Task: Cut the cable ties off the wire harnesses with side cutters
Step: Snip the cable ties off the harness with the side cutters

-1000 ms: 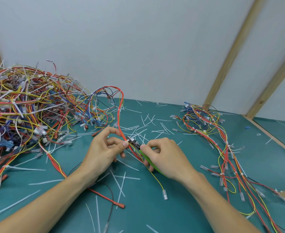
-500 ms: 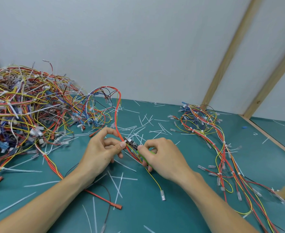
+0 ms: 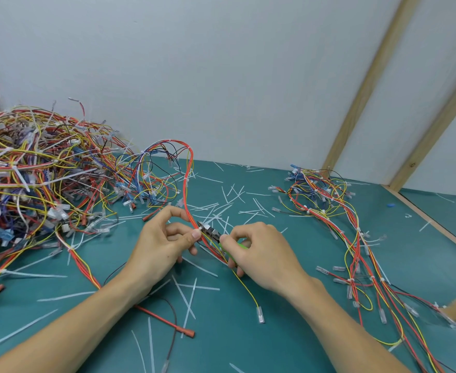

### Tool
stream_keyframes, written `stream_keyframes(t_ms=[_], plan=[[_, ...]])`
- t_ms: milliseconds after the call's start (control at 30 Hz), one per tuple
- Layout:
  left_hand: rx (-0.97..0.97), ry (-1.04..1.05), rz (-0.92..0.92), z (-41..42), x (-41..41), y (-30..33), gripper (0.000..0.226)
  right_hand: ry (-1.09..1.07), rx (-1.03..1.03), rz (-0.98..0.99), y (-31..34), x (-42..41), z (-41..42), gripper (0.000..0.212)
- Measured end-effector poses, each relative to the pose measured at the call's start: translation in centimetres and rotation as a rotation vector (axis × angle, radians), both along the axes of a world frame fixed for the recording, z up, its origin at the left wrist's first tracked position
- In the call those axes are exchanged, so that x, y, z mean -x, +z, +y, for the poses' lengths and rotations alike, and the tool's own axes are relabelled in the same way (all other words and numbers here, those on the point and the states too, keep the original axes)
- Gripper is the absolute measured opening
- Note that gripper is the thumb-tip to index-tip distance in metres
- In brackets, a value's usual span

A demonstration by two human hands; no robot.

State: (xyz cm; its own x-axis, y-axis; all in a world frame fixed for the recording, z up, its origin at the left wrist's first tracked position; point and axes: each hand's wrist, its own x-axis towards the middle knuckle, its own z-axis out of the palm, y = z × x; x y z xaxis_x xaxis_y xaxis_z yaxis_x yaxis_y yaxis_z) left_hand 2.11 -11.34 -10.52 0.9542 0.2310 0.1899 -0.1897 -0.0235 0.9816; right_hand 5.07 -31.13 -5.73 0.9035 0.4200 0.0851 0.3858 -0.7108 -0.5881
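A red and yellow wire harness [image 3: 188, 184] arches up from the big pile and comes down between my hands. My left hand [image 3: 165, 243] pinches it between thumb and forefinger, right at a white cable tie [image 3: 200, 228]. My right hand [image 3: 259, 251] grips green-handled side cutters [image 3: 211, 233], whose metal jaws sit at that tie beside my left thumb. The handles are mostly hidden in my right palm. A yellow wire with a clear terminal [image 3: 260, 317] trails from the harness toward me.
A large tangled pile of harnesses [image 3: 33, 179] fills the left of the green mat [image 3: 221, 340]. A smaller harness bundle [image 3: 329, 205] stretches along the right. Cut white tie strips [image 3: 189, 294] litter the mat. A red-tipped wire [image 3: 167, 320] lies under my left forearm. A wooden rail [image 3: 431, 224] borders the right.
Both hands stay close together on the harness. The cutter jaws have moved in to the tie beside my left thumb; the camera view has shifted slightly.
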Motion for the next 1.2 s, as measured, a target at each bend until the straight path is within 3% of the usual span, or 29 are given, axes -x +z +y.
stream_keyframes(t_ms=[1200], plan=[[-0.001,-0.021,0.002,0.14,-0.07,-0.37,0.025,-0.022,0.036,-0.052,-0.31,-0.2,-0.15,0.044]])
